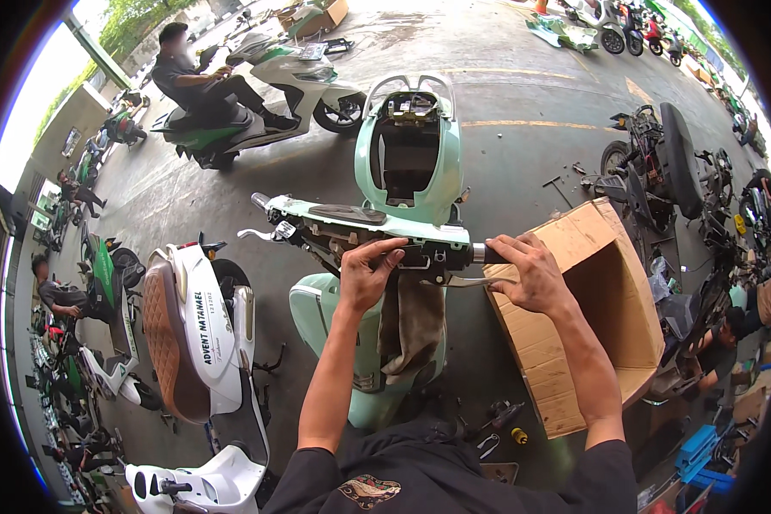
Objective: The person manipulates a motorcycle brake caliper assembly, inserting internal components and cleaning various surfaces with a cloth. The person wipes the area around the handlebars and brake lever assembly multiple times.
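A mint-green scooter stands in front of me with its seat off and its handlebar cover opened. My left hand rests on the middle of the handlebar assembly, fingers curled over the exposed switch housing. My right hand grips the right handlebar end, by the metal bar stub and the brake lever. A dirty brown rag hangs over the scooter's front below the handlebar.
An open cardboard box stands at my right. A white scooter with a brown seat is parked at my left. A stripped dark scooter stands far right. A person sits on a white-green scooter behind. Small tools lie on the floor.
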Demonstrator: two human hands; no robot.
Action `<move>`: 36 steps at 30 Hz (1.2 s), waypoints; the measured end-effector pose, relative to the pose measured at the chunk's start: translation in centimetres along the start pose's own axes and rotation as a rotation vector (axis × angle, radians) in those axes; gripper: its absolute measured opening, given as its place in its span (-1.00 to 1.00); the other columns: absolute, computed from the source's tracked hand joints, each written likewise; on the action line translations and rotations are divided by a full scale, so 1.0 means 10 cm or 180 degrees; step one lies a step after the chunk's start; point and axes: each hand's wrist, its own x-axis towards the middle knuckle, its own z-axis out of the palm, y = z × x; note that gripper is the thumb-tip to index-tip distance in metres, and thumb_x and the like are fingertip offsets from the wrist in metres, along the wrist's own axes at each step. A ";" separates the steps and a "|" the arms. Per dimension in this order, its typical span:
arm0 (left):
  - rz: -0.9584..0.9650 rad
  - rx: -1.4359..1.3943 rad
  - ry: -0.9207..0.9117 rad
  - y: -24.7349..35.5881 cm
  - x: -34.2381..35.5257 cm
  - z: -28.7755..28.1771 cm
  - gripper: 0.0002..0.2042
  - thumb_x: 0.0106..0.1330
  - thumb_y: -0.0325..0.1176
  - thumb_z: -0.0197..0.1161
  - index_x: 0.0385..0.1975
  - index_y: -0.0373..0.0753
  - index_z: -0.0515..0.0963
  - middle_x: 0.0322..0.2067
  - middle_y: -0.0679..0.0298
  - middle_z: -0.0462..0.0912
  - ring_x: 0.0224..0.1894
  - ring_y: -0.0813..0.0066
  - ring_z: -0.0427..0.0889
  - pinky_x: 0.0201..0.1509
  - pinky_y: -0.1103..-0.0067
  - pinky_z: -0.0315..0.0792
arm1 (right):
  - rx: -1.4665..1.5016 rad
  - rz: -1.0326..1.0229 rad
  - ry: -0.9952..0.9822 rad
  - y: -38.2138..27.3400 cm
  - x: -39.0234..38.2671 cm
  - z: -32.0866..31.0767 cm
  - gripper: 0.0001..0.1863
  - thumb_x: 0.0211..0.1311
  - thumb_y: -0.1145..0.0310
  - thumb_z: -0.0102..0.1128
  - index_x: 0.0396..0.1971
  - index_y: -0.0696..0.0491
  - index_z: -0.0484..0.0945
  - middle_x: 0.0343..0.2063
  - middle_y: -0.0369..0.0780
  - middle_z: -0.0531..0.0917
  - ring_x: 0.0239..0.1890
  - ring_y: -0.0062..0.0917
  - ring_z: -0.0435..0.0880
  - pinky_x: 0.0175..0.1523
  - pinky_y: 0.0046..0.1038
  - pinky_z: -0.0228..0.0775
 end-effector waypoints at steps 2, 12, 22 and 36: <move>-0.0035 -0.0052 0.0059 -0.03 -0.03 -0.04 -0.79 0.28 -0.40 0.39 -0.10 -0.21 0.73 -0.26 0.19 0.79 -0.23 0.48 0.73 -0.09 0.56 0.53 | -0.0204 -0.0028 -0.0127 -0.20 -0.02 -0.12 0.02 -0.15 0.12 0.59 0.36 0.03 0.26 0.32 -0.17 0.35 0.26 -0.12 0.34 0.44 -0.18 0.16; -0.0065 -0.0273 -0.0118 -0.05 0.01 -0.05 -0.79 0.24 -0.47 0.41 -0.13 -0.20 0.74 -0.30 0.21 0.79 -0.24 0.50 0.74 -0.12 0.59 0.55 | -0.0066 0.0180 -0.0353 -0.12 -0.09 -0.25 0.16 -0.24 0.16 0.63 0.42 0.07 0.14 0.31 -0.06 0.29 0.33 -0.12 0.29 0.48 -0.21 0.14; 0.0340 -0.0421 -0.0074 -0.14 0.03 -0.05 -0.75 0.14 -0.59 0.43 -0.17 -0.21 0.76 -0.33 0.19 0.80 -0.32 0.47 0.78 -0.22 0.60 0.58 | -0.0149 -0.0059 0.0134 -0.02 -0.03 -0.12 -0.16 -0.19 0.40 0.55 0.23 0.12 0.43 0.10 -0.12 0.54 0.15 -0.17 0.49 0.29 -0.23 0.37; 0.0263 -0.0491 -0.0089 -0.12 0.03 -0.07 -0.74 0.11 -0.62 0.44 -0.18 -0.26 0.75 -0.35 0.16 0.80 -0.34 0.46 0.78 -0.24 0.63 0.60 | -0.0114 0.0287 0.0295 -0.21 0.01 -0.15 -0.13 -0.30 0.38 0.58 0.20 0.09 0.48 0.08 -0.13 0.58 0.11 -0.17 0.52 0.24 -0.20 0.41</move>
